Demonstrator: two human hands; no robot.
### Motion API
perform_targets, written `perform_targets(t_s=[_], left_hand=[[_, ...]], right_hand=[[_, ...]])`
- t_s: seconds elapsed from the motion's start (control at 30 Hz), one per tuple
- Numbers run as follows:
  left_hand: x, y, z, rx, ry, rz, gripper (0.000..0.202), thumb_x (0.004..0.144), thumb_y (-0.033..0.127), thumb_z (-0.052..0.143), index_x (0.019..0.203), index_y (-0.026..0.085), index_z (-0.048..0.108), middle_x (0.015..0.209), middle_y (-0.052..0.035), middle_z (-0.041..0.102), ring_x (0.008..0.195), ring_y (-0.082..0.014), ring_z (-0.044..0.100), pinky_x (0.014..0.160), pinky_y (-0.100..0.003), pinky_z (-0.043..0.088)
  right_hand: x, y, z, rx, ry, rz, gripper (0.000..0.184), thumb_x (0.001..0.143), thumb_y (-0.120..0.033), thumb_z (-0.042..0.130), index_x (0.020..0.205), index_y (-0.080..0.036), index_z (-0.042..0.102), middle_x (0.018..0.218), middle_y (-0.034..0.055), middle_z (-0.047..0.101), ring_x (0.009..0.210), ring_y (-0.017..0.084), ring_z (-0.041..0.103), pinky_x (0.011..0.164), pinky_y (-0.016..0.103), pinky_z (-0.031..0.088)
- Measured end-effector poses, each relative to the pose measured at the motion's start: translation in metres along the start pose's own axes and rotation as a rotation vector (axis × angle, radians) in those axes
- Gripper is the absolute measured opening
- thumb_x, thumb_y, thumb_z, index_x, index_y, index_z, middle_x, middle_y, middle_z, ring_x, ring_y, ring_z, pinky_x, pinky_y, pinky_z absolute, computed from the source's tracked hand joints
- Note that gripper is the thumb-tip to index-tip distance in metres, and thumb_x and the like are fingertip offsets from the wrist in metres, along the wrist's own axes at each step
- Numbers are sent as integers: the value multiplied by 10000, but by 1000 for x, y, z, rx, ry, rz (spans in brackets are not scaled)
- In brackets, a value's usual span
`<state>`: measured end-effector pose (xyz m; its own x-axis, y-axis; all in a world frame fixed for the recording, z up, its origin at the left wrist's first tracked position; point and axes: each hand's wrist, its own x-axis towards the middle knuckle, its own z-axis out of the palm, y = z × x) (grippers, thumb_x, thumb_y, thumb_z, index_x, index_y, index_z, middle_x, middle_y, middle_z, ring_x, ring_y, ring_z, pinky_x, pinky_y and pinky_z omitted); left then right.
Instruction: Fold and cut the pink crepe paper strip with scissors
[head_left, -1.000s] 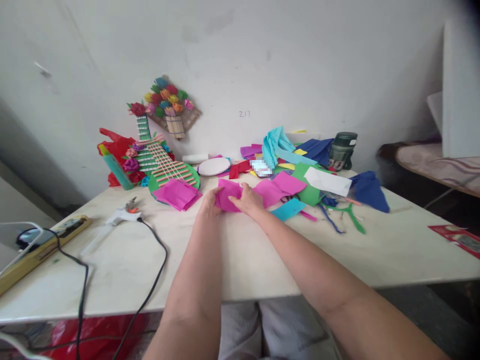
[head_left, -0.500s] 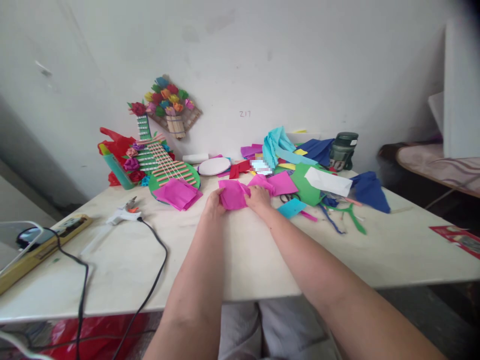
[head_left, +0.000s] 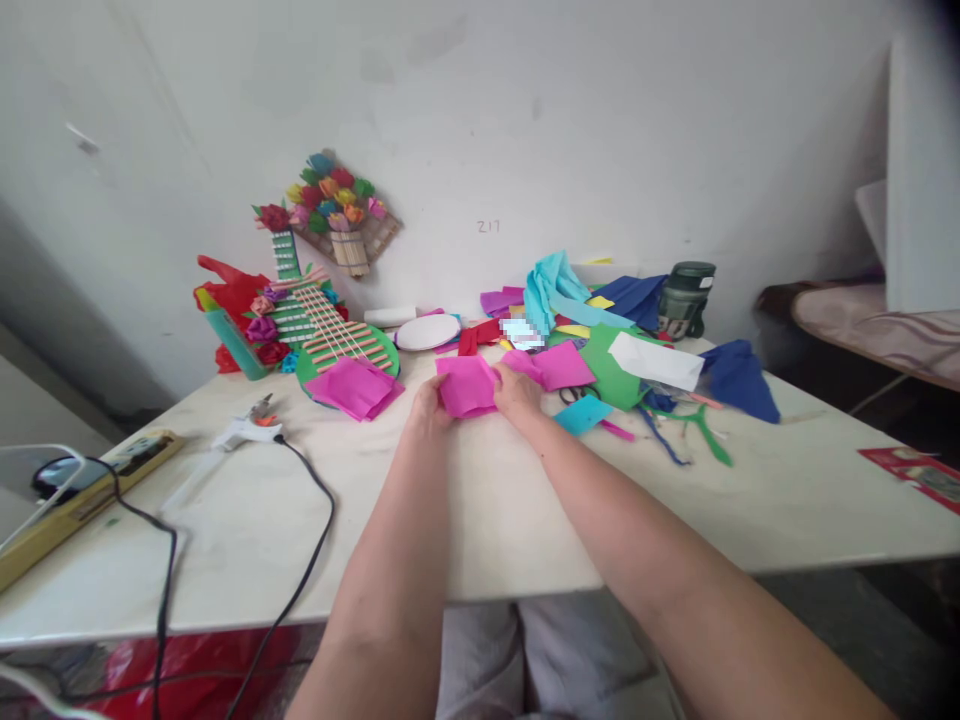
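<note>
Between my hands, just above the table, is a square of pink crepe paper (head_left: 468, 386). My left hand (head_left: 429, 402) is closed on its left edge, and my right hand (head_left: 517, 393) grips the right edge. Behind my right hand lie more pink paper pieces (head_left: 566, 366). Another stack of pink paper (head_left: 354, 389) rests to the left, against the base of a green paper guitar (head_left: 341, 345) decorated with paper flowers. Close by on the right are black-handled scissors (head_left: 571, 394), partly covered, and a light-blue paper piece (head_left: 584, 414).
A white glue gun (head_left: 251, 430) with a black cord lies on the left, near a yellow power strip (head_left: 90, 485). Green paper (head_left: 611, 370), dark-blue paper (head_left: 741, 380) and a dark green bottle (head_left: 687, 298) occupy the right. A white oval disc (head_left: 427, 332) sits at the back.
My right hand has shifted slightly on the paper's edge, its fingers now more upright. The pink square looks flatter and more evenly stretched between my hands.
</note>
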<state>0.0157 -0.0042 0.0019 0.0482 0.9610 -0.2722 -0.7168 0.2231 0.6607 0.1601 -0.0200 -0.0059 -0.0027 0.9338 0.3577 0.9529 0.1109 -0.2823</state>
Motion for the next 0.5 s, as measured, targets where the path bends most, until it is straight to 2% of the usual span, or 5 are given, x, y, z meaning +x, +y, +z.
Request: perform_targets(t_s=[0.1,0.2,0.27,0.33,0.5], left_hand=[[-2,0,1,-6,-21,-7,274,808,130,435,1035,92,584,727,-87,666,681,-197,651,721,-326,522],[-4,0,2,-6,-38,-32,286,823,144,406,1038,76,582,751,-101,666,697,-197,652,743,-330,517],[-4,1,1,-10,-58,-37,297,831,148,387,1043,63,578,764,-103,665,677,-183,647,750,-318,513],[-4,1,0,-16,-95,-39,300,835,153,380,1040,58,578,763,-99,662,660,-171,641,754,-304,510],[-1,1,-1,-27,-115,-53,292,836,150,365,1005,58,585,739,-100,658,711,-178,646,795,-303,500]], right_hand=[[0,-2,0,32,45,-15,446,791,-143,499,1234,-190,519,1144,138,580,1037,264,543,821,384,451],[3,-4,4,62,144,-260,514,750,-48,493,1254,-147,513,1348,152,438,1233,270,392,999,406,359],[6,-6,8,105,146,-457,503,753,-15,448,1237,-121,536,1380,139,422,1292,248,330,1076,396,279],[7,-10,13,158,122,-580,496,766,-13,413,1236,-104,541,1381,131,434,1308,222,323,1105,386,242],[2,-15,20,198,5,-609,498,857,-173,390,1347,-91,424,1450,129,340,1344,218,284,1118,396,228]])
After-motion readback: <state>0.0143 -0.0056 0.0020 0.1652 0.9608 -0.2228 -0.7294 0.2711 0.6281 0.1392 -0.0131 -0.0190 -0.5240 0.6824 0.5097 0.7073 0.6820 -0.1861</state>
